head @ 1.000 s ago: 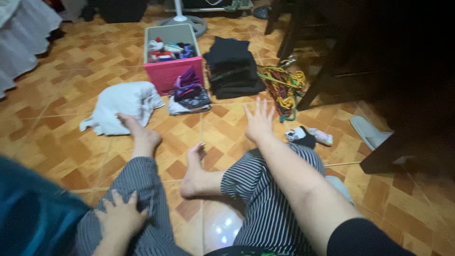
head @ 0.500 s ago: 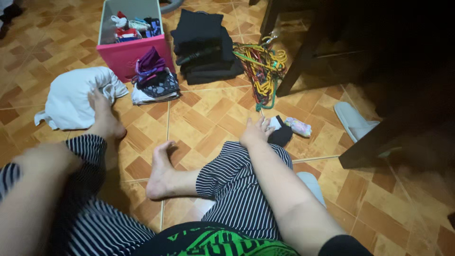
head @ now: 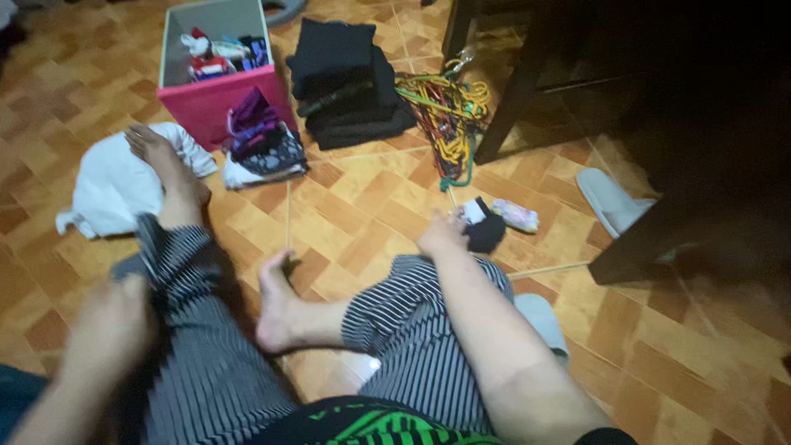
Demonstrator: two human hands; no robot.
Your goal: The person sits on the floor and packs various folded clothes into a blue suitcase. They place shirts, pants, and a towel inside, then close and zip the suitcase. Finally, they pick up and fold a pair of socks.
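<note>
One hand, the right hand, reaches the black sock bundle lying on the tiled floor just to its right, fingers touching but grasp unclear, while the left hand rests blurred on the knee.

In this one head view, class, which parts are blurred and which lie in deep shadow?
Head view: the left hand at the lower left is smeared by motion blur; the right hand by the dark sock is sharper; the furniture at the upper right sinks into shadow.
</note>
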